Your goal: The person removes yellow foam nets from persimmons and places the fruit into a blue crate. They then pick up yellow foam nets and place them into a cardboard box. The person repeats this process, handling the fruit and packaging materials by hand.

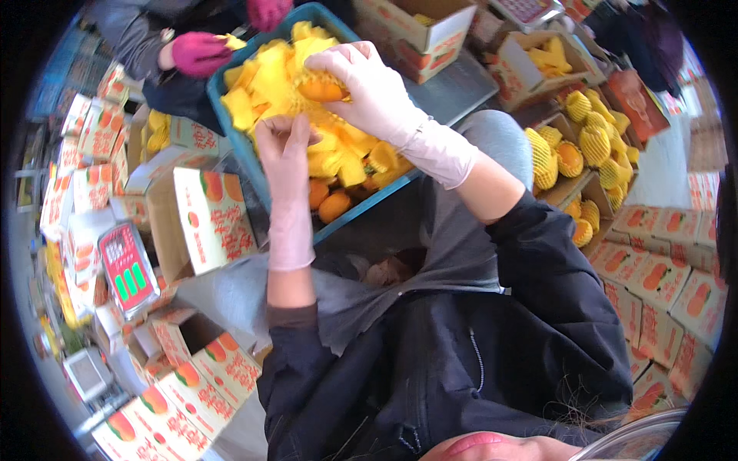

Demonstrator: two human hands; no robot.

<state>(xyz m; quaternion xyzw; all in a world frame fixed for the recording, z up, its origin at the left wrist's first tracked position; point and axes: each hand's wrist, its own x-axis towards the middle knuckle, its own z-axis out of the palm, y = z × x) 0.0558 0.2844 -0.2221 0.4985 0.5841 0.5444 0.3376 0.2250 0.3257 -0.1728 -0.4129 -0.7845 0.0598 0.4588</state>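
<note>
My right hand (369,92), in a thin pale glove, holds an orange citrus fruit (323,90) partly covered by a yellow foam net, above a blue plastic crate (369,201). To its lower left is my left hand (285,144), gloved alike, with thumb and fingers apart over the same crate; nothing shows between them. Yellow foam net sleeves (265,75) fill most of the crate. Bare orange fruits (335,207) lie in its near corner.
A co-worker's pink-gloved hand (199,53) holds a yellow scrap left of the crate. An open carton (213,222) stands near my left arm. Netted fruits (594,141) fill cartons at right. Printed cartons (657,274) are stacked beyond, and a scale (128,269) stands at left.
</note>
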